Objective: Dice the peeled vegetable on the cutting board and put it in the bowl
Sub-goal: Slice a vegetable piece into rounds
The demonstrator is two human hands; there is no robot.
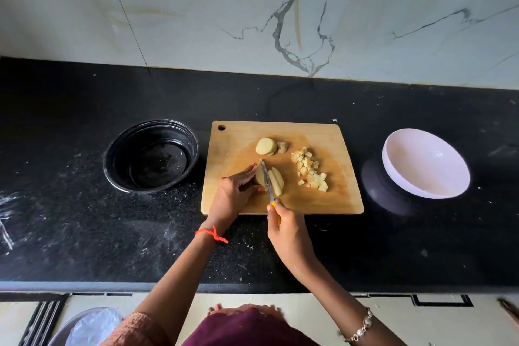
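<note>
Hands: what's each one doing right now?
Left hand: closed, holding the potato steady.
Right hand: closed, holding the knife.

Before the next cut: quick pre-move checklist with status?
1. Hold: left hand grips the potato piece: ok.
2. Tool: right hand grips the knife, blade on the piece: ok.
3. Clearance: left fingertips sit right beside the blade: not ok.
4. Space: cutting board has bare wood near its front edge: ok.
5. Target: white bowl empty, right of the board: ok.
6. Transfer: diced pile lies on the board, not in the bowl: not ok.
</note>
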